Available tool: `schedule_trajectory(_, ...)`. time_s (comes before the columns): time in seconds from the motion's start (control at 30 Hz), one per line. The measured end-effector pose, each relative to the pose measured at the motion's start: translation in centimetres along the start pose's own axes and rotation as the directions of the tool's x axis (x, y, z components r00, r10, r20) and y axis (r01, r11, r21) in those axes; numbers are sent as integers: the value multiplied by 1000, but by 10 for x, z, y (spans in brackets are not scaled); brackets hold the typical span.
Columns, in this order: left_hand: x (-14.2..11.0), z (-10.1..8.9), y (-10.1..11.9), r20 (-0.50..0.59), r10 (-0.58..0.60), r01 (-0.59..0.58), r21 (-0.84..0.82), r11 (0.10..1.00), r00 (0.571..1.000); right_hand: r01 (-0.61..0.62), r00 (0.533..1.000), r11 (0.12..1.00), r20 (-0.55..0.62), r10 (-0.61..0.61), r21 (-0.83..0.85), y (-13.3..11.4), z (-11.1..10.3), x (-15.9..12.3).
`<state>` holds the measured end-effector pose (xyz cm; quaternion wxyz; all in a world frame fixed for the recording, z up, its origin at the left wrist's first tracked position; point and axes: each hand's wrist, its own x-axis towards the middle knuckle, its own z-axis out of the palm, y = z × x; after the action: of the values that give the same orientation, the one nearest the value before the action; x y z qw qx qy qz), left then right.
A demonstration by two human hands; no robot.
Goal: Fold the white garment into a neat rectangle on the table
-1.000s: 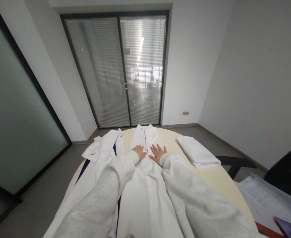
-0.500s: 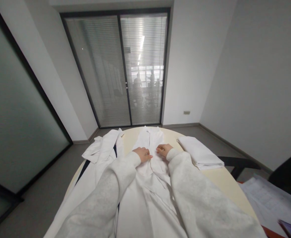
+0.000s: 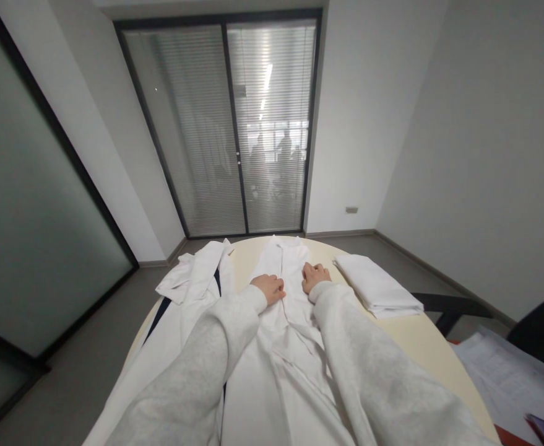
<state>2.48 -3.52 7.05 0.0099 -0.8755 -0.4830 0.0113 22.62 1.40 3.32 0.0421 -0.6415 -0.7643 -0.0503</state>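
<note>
Three white cloth garments on round cream table [image 3: 420, 347]: shirt [image 3: 285, 322] laid long, pinched by left hand [image 3: 270, 287] and right hand [image 3: 315, 276]; rumpled shirt [image 3: 192, 279]; folded rectangle [image 3: 377, 286].

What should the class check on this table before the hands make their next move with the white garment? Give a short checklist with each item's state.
1. Left hand resting on the white garment: ok.
2. Right hand on the garment's right edge: ok; whether its grip pinches cloth: cannot tell.
3. Garment lying smooth: not ok, creases below the hands.
4. Folded white cloth apart from the garment: ok.
5. Second white garment on the left, hanging over the table edge: not ok.
</note>
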Motion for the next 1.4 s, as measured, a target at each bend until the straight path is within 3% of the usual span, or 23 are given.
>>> schedule_trajectory(0.23,-1,2,1,-22,14,-14,17,1000,1000,-5,996,1000,88,3,31,-1,-2,26)
schedule_trajectory(0.4,-3,4,1,-28,-33,33,-2,999,999,-50,999,996,-3,50,78,0,12,23)
schedule_trajectory(0.5,-3,7,0,-39,-70,69,-23,997,997,83,995,995,-52,-81,46,-1,19,16)
schedule_trajectory(0.6,-3,9,-1,-33,-78,77,-28,997,996,168,986,985,9,-169,48,-4,25,11)
schedule_trajectory(0.77,-3,7,2,-3,-93,93,-38,995,996,114,993,993,40,-115,36,-7,25,7)
schedule_trajectory(1.1,-3,8,6,-16,-54,54,-6,999,998,6,996,998,92,-12,66,-7,-6,23)
schedule_trajectory(1.4,-5,8,4,-40,-72,71,-36,997,997,-48,997,999,59,46,18,-10,21,7)
